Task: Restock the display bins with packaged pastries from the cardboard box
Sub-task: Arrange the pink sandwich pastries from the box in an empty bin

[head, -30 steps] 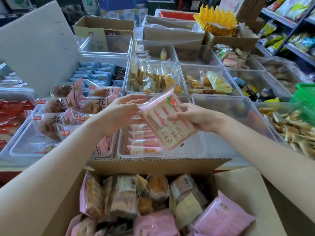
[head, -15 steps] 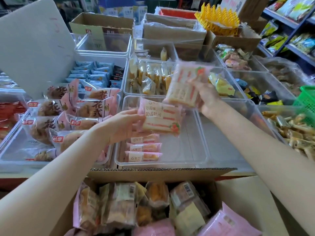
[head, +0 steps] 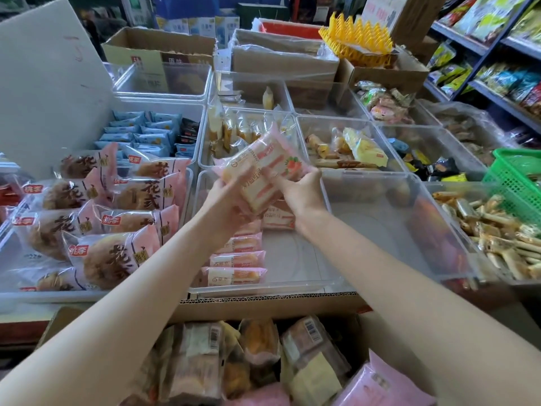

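Clear plastic bins (head: 336, 281) are sitting edge to edge across the counter (head: 26, 310), with cardboard cartons (head: 281, 61) standing behind them.

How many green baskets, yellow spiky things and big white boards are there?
green basket: 1
yellow spiky rack: 1
white board: 1
Total: 3
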A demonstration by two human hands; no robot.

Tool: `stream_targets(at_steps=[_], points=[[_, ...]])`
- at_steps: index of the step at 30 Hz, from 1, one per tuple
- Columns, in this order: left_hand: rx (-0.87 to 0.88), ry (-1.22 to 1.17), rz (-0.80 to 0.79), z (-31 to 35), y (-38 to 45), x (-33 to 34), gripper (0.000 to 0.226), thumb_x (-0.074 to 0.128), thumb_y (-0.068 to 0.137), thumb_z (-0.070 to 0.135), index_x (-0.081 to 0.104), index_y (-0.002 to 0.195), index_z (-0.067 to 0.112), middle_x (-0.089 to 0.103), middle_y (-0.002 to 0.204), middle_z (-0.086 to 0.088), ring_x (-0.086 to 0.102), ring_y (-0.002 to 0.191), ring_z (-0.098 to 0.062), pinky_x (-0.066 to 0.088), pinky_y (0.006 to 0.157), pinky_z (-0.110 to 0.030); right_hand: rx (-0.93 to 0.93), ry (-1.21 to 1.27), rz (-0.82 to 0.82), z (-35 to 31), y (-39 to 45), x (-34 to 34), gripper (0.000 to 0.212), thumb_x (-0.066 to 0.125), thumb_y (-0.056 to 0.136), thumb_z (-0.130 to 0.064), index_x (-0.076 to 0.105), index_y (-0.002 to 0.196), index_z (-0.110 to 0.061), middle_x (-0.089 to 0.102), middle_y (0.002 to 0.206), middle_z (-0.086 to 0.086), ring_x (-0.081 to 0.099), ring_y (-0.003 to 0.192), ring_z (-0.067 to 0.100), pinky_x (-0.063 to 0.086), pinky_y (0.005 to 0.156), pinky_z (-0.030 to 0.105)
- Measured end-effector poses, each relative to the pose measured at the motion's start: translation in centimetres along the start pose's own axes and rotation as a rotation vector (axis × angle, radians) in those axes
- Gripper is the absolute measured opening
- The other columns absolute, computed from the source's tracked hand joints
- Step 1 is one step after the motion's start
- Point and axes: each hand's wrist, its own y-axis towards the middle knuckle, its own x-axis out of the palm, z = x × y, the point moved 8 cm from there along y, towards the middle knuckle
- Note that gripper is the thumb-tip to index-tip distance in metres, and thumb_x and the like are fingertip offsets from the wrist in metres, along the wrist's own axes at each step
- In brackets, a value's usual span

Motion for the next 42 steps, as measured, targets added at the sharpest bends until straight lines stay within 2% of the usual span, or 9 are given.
stream_targets(at_steps=[2, 5, 10, 15, 21, 30, 34, 37, 42], points=[[0.113, 0.144, 0.087, 1.2, 0.4, -1.0, 0.054, 0.068, 0.08, 0.013, 0.043, 0.128, 0.008, 0.062, 0.115, -0.015, 0.067, 0.094, -0.027, 0.051, 0.083, -0.05, -0.027, -0.224, -0.036, -0.8, 0.1, -1.2, 0.116, 0.087, 0.053, -0.047, 0.022, 0.144, -0.016, 0.042, 0.14, 0.01, 0.042, 0.129, 0.028, 0.036, 0.108, 0.049], [0.202, 0.413, 0.022, 2.9, 0.1, -0.3, 0.043, 0.066, 0.077, -0.006, 0.044, 0.108, 0.013, 0.062, 0.106, -0.012, 0.067, 0.089, -0.017, 0.059, 0.072, -0.035, -0.486, -1.06, -0.13, -5.2, 0.2, -1.4, 0.121, 0.079, 0.063, -0.051, -0.002, 0.15, -0.025, 0.005, 0.155, 0.009, 0.004, 0.143, 0.027, 0.005, 0.114, 0.049], [0.139, 0.633, -0.18, 1.3, 0.1, 1.8, 0.047, 0.069, 0.076, -0.004, 0.042, 0.112, 0.012, 0.061, 0.104, -0.01, 0.065, 0.089, -0.015, 0.055, 0.078, -0.033, -0.415, -1.302, -0.658, -3.0, 0.3, 1.1, 0.098, 0.081, 0.062, -0.046, 0.025, 0.141, -0.035, 0.053, 0.125, -0.009, 0.044, 0.124, 0.014, 0.018, 0.111, 0.039], [-0.014, 0.9, -0.18, -3.0, 3.0, 0.3, 0.067, 0.078, 0.072, 0.015, 0.036, 0.124, 0.011, 0.058, 0.116, -0.009, 0.059, 0.109, -0.024, 0.049, 0.094, -0.042, -0.418, -1.439, -0.627, 0.3, 1.6, 0.0, 0.062, 0.076, 0.066, -0.05, 0.043, 0.11, -0.023, 0.061, 0.107, -0.004, 0.056, 0.106, 0.021, 0.036, 0.094, 0.042], [-0.373, 1.636, -0.212, -7.0, 2.9, -4.6, 0.056, 0.063, 0.087, 0.03, 0.041, 0.134, 0.008, 0.049, 0.134, -0.008, 0.051, 0.115, -0.024, 0.043, 0.098, -0.031, -0.432, -2.022, -0.492, 5.9, 5.9, 0.7, 0.07, 0.064, 0.08, -0.031, 0.028, 0.139, -0.02, 0.047, 0.133, 0.015, 0.038, 0.127, 0.032, 0.022, 0.108, 0.053], [-0.339, 1.658, -0.179, -6.6, 2.1, -6.2, 0.049, 0.055, 0.092, 0.029, 0.042, 0.135, 0.011, 0.045, 0.138, -0.007, 0.048, 0.12, -0.022, 0.038, 0.093, -0.027, -0.383, -2.031, -0.387, 12.2, 7.5, 1.3, 0.082, 0.06, 0.084, -0.02, 0.009, 0.148, -0.012, 0.017, 0.149, 0.018, 0.014, 0.139, 0.035, 0.016, 0.111, 0.05], [-0.206, 1.626, -0.137, -5.7, 1.8, -5.2, 0.038, 0.052, 0.092, 0.025, 0.049, 0.129, 0.014, 0.049, 0.135, -0.007, 0.048, 0.121, -0.023, 0.038, 0.092, -0.027, -0.622, -1.974, -0.382, 10.9, 6.3, 2.2, 0.063, 0.065, 0.082, -0.024, 0.032, 0.134, -0.01, 0.033, 0.135, 0.015, 0.038, 0.123, 0.032, 0.038, 0.092, 0.041], [-0.058, 1.549, -0.071, -4.3, 1.4, -3.9, 0.033, 0.051, 0.092, 0.021, 0.054, 0.124, 0.014, 0.052, 0.132, -0.007, 0.05, 0.116, -0.021, 0.039, 0.087, -0.024, -0.48, -1.879, -0.449, 11.5, 5.9, 1.7, 0.044, 0.052, 0.089, -0.003, 0.036, 0.13, -0.006, 0.041, 0.127, 0.018, 0.056, 0.11, 0.036, 0.047, 0.077, 0.041], [0.131, 1.494, -0.044, -2.2, -0.3, -2.4, 0.026, 0.052, 0.091, 0.014, 0.058, 0.116, 0.013, 0.056, 0.123, -0.007, 0.055, 0.109, -0.02, 0.045, 0.085, -0.025, -0.247, -1.879, -0.533, 13.7, 7.1, 1.5, 0.05, 0.039, 0.093, 0.003, 0.027, 0.141, -0.001, 0.03, 0.14, 0.027, 0.048, 0.12, 0.044, 0.044, 0.094, 0.048]])
